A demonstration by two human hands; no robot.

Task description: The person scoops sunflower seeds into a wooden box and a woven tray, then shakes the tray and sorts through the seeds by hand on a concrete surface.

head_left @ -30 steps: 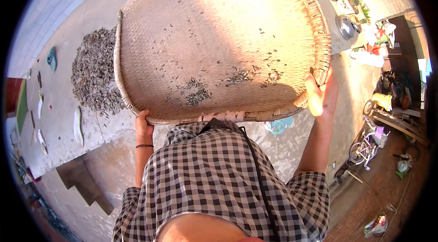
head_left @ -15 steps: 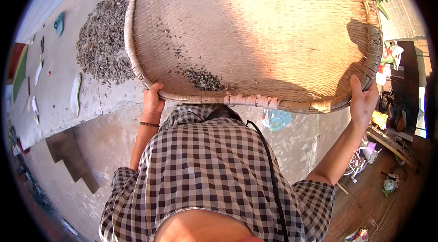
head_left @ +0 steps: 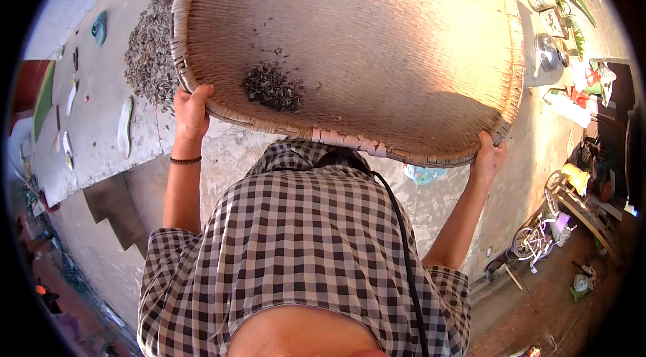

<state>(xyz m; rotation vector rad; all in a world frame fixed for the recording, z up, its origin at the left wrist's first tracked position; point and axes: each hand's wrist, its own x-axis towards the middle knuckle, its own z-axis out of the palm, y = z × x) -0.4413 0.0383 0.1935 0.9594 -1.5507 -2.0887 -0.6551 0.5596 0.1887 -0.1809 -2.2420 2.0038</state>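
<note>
While left grip (head_left: 193, 113) and right grip (head_left: 487, 158) pinch the woven tray's rim (head_left: 348, 141), open weave (head_left: 390, 54) spreads rightward from the seeds (head_left: 272, 88).

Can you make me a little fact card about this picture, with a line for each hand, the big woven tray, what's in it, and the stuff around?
Left hand: left hand grips the tray at its near left corner
Right hand: right hand grips the near right corner
Tray: woven, with a thick rim; sunlight on its right part
In the tray: dark seeds, mostly bunched near the left hand
Left of the tray: a pile on the ground, partly hidden by the tray
Right side: a bicycle
Clothes: checked shirt
</note>
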